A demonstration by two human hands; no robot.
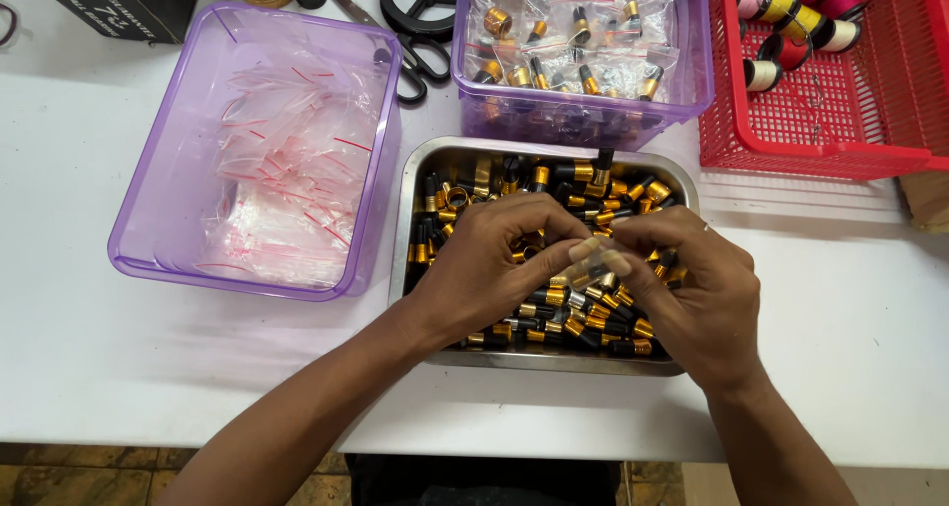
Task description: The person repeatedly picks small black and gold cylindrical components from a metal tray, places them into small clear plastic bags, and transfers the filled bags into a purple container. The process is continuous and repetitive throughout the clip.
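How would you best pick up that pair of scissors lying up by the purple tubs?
Probably by the black scissors handle loops, coming straight down from above. They lie flat on the white table, and the loops show clear between the two purple bins, while the blades point off toward the top edge.

Desk [119, 358]: white, smooth top, evenly lit, faint soft shadows; front edge runs across the lower view. Floor [59, 476]: brown tiles with a mottled pattern (seen only in a narrow strip below the desk edge). Walls, windows: out of view.
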